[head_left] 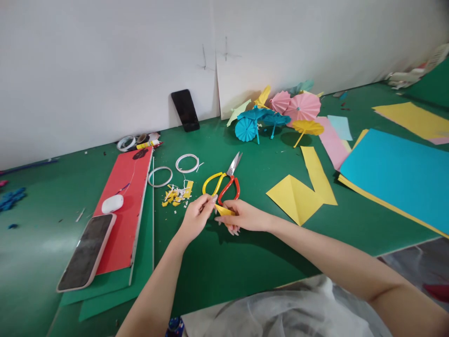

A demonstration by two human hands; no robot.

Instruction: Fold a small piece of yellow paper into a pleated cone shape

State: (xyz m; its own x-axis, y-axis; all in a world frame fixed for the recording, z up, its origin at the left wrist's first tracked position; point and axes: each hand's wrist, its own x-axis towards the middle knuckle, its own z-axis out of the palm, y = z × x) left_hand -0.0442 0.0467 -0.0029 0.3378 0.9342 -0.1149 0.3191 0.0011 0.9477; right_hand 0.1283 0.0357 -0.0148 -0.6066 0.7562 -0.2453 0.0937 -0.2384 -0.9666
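Observation:
My left hand (pixel 197 216) and my right hand (pixel 241 216) meet over the green table (pixel 245 262), both pinching a small folded piece of yellow paper (pixel 223 210) between their fingertips. Just beyond my hands lie scissors (pixel 226 180) with one yellow and one red handle, blades pointing away. A small heap of yellow and white paper scraps (pixel 177 194) lies left of the scissors. A larger cut yellow sheet (pixel 305 189) lies to the right.
Paper umbrellas (pixel 277 114) in blue, pink and yellow stand by the wall. Blue and yellow sheets (pixel 396 173) cover the right. At left are a red board (pixel 126 210) with a white mouse (pixel 112 203), a phone (pixel 87 251), and tape rings (pixel 160 176).

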